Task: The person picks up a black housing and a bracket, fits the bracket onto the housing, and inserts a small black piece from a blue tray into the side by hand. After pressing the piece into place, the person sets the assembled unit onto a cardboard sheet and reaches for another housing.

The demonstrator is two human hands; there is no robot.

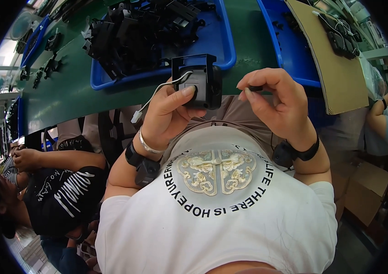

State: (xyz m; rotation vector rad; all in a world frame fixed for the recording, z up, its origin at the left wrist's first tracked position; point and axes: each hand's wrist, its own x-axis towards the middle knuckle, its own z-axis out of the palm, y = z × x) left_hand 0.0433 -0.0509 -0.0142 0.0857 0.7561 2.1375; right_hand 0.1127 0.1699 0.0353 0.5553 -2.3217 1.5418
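Note:
My left hand is wrapped round a black plastic housing, its thumb pressed on the near face. A U-shaped black bracket stands up from the far side of the housing. From it a thin cable runs out over my left hand, ending in a white connector that hangs free. To the right and apart from the housing, my right hand pinches a small dark piece between thumb and fingers. The fingers partly cover that piece, and its exact kind cannot be made out.
Beyond my hands, a blue tray piled with black brackets lies on the green table. At the right are another blue tray with small dark parts and a cardboard sheet. Another person sits on the left.

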